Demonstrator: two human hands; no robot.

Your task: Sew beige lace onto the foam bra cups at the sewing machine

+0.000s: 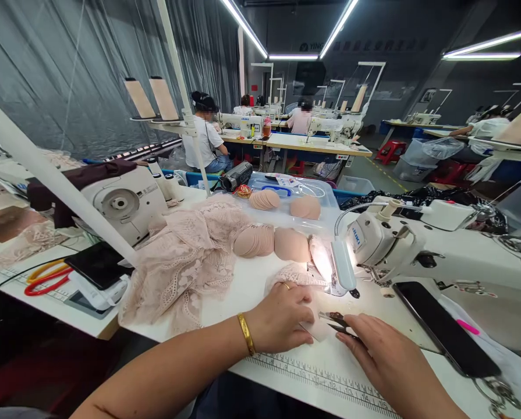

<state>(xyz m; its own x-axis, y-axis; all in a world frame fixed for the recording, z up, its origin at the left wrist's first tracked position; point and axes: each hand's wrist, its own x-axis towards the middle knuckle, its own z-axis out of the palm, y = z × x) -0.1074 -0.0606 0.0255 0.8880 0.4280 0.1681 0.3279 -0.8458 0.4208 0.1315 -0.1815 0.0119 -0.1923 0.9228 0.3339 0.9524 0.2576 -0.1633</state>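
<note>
My left hand [286, 319], with a gold bracelet at the wrist, pinches a small pale pink fabric piece [318, 329] against the white table. In my right hand [380, 343] are dark thread snips [336, 320], their blades pointing left at the edge of that piece. Just beyond my left fingers lies a pale lace piece [293, 274]. Behind it, a fanned stack of beige bra cups [254, 241] sits beside another beige cup [291, 244]. A lit lamp [343, 269] shines on this spot.
A sewing machine [456, 244] stands on the right, with a black phone [447, 329] before it. Heaped lace fabric [179, 262] covers the left side. A printed ruler [312, 373] runs along the front edge. Behind is a plastic bin lid [229, 205]; co-workers sit farther back.
</note>
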